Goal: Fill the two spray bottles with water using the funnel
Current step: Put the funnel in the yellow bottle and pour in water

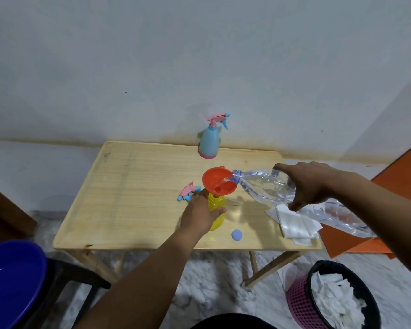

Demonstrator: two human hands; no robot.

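Head view: the left hand is wrapped around the yellow spray bottle standing mid-table with the orange funnel in its neck, while the right hand grips a tilted clear water bottle, its mouth resting at the funnel's rim. The blue spray bottle stands at the far edge of the wooden table, capped. A loose spray head lies just left of the funnel, a blue cap near the front edge, white paper under the right forearm, and a pink waste basket on the floor.
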